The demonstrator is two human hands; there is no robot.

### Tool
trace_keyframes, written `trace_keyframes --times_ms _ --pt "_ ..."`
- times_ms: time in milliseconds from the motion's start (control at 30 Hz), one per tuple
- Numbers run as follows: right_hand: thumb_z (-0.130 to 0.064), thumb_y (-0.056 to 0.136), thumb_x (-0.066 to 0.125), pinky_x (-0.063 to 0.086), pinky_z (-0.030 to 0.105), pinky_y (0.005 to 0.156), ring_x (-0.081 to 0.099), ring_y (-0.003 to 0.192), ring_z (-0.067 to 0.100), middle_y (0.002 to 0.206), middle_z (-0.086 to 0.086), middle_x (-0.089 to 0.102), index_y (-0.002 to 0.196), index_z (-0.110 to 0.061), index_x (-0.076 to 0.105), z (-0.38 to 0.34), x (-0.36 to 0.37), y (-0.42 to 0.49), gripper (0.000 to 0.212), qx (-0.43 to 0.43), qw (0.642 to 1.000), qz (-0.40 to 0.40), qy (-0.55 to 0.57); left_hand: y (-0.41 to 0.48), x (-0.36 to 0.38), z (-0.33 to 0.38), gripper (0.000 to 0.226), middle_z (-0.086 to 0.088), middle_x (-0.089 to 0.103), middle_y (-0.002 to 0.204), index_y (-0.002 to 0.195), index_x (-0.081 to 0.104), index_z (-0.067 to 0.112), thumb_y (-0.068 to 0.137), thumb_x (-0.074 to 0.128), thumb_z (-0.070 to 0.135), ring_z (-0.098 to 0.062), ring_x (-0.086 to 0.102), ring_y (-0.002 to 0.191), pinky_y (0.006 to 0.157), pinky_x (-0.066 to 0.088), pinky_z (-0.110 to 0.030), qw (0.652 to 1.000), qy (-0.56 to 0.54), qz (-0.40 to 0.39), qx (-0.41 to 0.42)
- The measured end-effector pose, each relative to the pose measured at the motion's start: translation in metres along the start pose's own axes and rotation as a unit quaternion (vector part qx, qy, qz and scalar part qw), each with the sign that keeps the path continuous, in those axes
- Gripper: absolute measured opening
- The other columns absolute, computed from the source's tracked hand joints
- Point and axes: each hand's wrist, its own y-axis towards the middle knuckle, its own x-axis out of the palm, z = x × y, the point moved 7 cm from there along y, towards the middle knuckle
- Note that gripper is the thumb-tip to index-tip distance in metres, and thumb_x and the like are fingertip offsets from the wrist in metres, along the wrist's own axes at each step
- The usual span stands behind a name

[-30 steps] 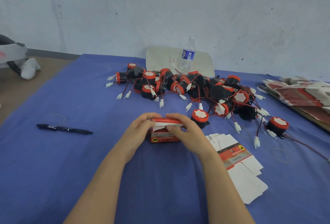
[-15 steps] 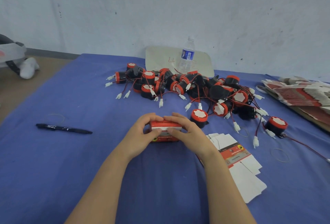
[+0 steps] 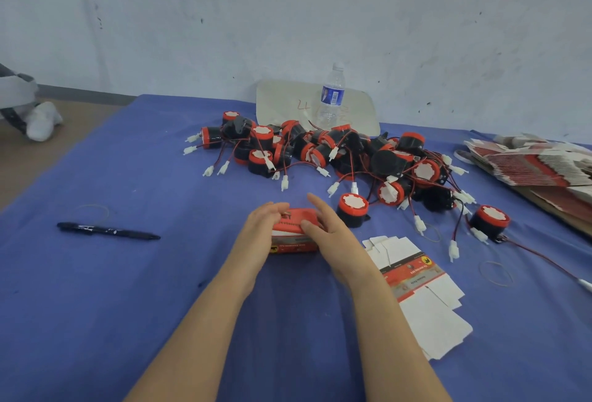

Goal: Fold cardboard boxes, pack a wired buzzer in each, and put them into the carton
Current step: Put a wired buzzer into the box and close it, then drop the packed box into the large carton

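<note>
Head view: we hold the box (image 3: 292, 224), left hand (image 3: 260, 231) curled over its end, right hand (image 3: 330, 232) flat-fingered against the other, probably to press it closed.

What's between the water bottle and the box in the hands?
Head view: the heap of wired buzzers lies between the water bottle and the red box.
</note>
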Motion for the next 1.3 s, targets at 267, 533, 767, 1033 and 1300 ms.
trace_keyframes --times_ms 267,533,767,1033,1300 --pt "-0.016 0.098 0.038 0.036 0.002 0.058 0.058 0.089 0.014 0.099 -0.011 0.061 0.108 -0.023 0.053 -0.004 0.016 -0.011 0.019 0.018 0.992 0.096 -0.078 -0.001 -0.001 -0.006 0.042 -0.008 0.044 0.144 0.142 0.035 0.010 0.100 0.035 0.014 -0.024 0.045 0.126 0.103 0.036 -0.033 0.985 0.152 0.076 0.007" --pt "-0.019 0.103 0.042 0.045 0.038 0.104 0.052 0.123 0.010 0.141 -0.002 0.047 0.143 -0.031 0.034 -0.067 -0.058 -0.061 0.043 -0.165 0.949 0.248 0.100 -0.035 0.076 0.070 0.036 0.008 0.045 0.142 0.135 0.038 0.043 0.102 0.041 0.027 -0.008 0.049 0.126 0.103 0.044 -0.031 0.985 -0.072 0.023 0.156" --pt "-0.017 0.099 0.050 0.055 0.032 0.086 0.064 0.104 0.016 0.125 0.004 0.058 0.136 -0.020 0.042 -0.102 -0.255 -0.231 0.038 -0.195 0.809 0.549 0.079 -0.119 0.290 0.141 0.031 -0.006 0.063 0.119 0.124 0.052 0.017 0.094 0.058 0.018 -0.018 0.061 0.110 0.098 0.049 -0.040 0.956 -0.097 -0.187 0.205" --pt "-0.021 0.099 0.046 0.025 0.024 0.106 0.039 0.132 0.023 0.142 0.012 0.045 0.144 -0.005 0.035 -0.078 -0.374 -0.434 0.049 0.119 0.647 0.722 -0.213 -0.280 0.483 0.120 0.037 -0.009 0.061 0.125 0.130 0.050 0.012 0.095 0.053 0.023 -0.027 0.057 0.115 0.099 0.044 -0.039 0.869 0.118 -0.404 0.260" --pt "-0.008 0.096 0.045 0.014 0.015 0.107 0.026 0.141 0.017 0.147 0.005 0.040 0.135 -0.015 0.048 -0.099 -0.338 -0.422 0.039 -0.044 0.600 0.756 -0.259 -0.257 0.450 0.130 0.022 -0.004 0.066 0.111 0.112 0.063 0.012 0.095 0.049 0.011 -0.015 0.059 0.103 0.090 0.047 -0.021 0.903 0.027 -0.320 0.287"
